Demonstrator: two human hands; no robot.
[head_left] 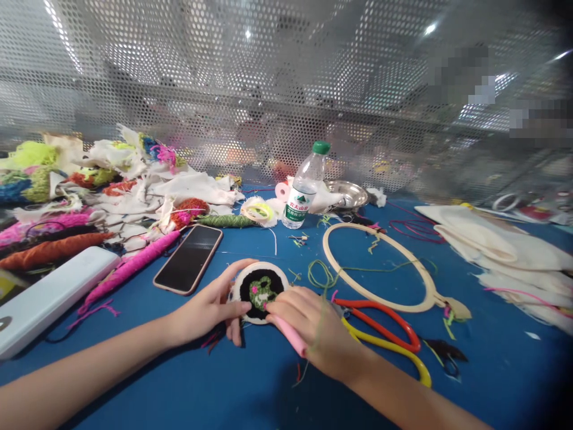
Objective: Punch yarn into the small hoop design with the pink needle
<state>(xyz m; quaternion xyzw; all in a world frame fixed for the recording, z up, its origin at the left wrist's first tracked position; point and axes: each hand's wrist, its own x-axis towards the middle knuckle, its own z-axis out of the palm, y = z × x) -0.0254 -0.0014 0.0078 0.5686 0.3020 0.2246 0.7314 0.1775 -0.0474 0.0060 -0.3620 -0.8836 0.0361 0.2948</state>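
A small round embroidery piece (244, 292) has a pale rim and a black ground with a green shape and pink spots. My left hand (219, 301) grips its left edge, thumb on the front. Closed around a punch needle (292, 337) with a pink handle, my right hand (308, 328) rests against the piece's right side; the needle's tip is hidden by the fingers. Green yarn (322, 275) trails over that hand and across toward a large wooden embroidery hoop (380, 230). Scissors with one red and one yellow handle (394, 340) lie right of the right hand.
A phone (188, 260) and a white box-like object (56, 298) lie left. Behind are a water bottle (304, 191), a metal bowl (351, 194) and heaped yarn and cloth scraps (147, 188). Folded cream fabric (496, 239) lies right. A perforated metal panel (250, 107) bounds the back.
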